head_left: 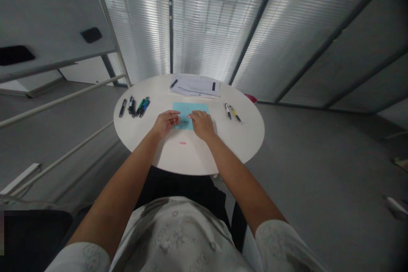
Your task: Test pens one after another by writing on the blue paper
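A light blue sheet of paper lies flat on the round white table in front of me. My left hand rests at its left side, fingers loosely bent and apart, with nothing visible in them. Over the sheet's right part lies my right hand, palm down, its fingers reaching toward the middle. A small dark mark shows on the paper between the hands, too small to read. Nearer to me, a short pinkish-red strip lies on the table, apart from both hands.
Several pens and markers lie at the table's left. Two more markers lie on the right. A stack of white papers with a black pen sits at the far edge of the round table. A metal rail stands left.
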Demonstrator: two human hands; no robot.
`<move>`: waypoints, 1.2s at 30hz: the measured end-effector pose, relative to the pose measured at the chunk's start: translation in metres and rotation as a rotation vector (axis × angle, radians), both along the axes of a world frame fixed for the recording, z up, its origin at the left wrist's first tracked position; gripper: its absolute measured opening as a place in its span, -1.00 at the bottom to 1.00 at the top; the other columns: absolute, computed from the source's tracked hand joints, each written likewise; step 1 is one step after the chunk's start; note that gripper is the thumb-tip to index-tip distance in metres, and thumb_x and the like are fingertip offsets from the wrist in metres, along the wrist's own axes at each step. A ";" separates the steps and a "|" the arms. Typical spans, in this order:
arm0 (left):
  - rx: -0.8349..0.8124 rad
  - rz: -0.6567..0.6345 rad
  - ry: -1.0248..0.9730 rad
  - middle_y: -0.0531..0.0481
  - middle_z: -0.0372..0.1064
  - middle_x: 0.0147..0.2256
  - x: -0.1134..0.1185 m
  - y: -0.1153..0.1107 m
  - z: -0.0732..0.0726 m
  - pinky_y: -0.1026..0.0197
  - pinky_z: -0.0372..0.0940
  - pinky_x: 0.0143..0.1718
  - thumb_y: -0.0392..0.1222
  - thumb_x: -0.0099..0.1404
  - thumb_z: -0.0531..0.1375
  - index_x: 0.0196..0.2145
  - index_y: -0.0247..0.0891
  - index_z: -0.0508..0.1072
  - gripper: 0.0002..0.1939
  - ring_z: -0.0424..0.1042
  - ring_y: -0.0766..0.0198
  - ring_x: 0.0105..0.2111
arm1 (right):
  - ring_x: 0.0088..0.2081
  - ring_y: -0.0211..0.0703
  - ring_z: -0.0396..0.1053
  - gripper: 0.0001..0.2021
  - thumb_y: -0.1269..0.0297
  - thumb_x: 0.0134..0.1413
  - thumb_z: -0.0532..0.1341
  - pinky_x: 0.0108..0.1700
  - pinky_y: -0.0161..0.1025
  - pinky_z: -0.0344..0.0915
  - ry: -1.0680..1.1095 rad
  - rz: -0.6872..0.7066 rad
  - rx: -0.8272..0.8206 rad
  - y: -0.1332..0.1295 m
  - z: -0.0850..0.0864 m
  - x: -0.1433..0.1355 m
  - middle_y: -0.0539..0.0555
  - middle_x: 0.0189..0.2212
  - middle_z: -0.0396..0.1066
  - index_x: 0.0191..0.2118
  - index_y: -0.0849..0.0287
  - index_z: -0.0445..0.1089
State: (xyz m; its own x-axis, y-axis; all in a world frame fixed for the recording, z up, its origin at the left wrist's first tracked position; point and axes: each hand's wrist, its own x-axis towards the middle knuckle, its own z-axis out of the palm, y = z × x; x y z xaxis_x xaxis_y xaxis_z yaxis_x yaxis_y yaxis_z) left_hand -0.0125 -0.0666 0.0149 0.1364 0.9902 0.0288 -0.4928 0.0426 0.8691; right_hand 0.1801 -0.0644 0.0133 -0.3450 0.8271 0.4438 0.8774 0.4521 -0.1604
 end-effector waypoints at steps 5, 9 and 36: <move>-0.028 0.049 -0.017 -0.05 0.40 -0.52 0.002 -0.002 0.004 0.20 0.31 -0.36 -0.36 -0.05 0.24 -0.35 -0.37 0.47 -0.78 0.38 0.32 -0.51 | 0.13 -0.02 0.21 -0.64 0.39 0.24 0.04 0.12 0.02 0.10 -0.049 0.070 -0.087 0.006 -0.010 0.001 0.06 0.19 0.28 0.07 0.00 0.40; -0.048 0.051 -0.010 -0.05 0.39 -0.53 0.002 -0.003 0.006 0.23 0.30 -0.39 -0.39 -0.06 0.23 -0.37 -0.37 0.46 -0.79 0.37 0.34 -0.53 | 0.13 -0.03 0.24 -0.64 0.39 0.23 0.06 0.13 0.00 0.10 -0.052 0.061 -0.129 0.008 -0.013 0.002 0.06 0.16 0.33 0.08 0.00 0.39; -0.026 0.049 -0.024 -0.05 0.39 -0.52 0.000 0.004 -0.003 0.22 0.28 -0.39 -0.36 -0.06 0.22 -0.33 -0.40 0.46 -0.75 0.36 0.34 -0.53 | -0.03 -0.09 0.25 -0.71 0.48 0.19 0.09 0.03 -0.13 0.14 0.106 0.209 -0.136 0.011 -0.011 0.001 0.03 -0.14 0.50 -0.15 0.07 0.52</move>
State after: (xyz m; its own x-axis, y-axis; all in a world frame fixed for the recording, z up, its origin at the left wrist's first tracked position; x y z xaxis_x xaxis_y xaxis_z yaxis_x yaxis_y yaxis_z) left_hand -0.0129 -0.0630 0.0123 0.0877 0.9961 0.0059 -0.5154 0.0403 0.8560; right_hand 0.1812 -0.0531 0.0022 -0.4720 0.7974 0.3761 0.7428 0.5894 -0.3176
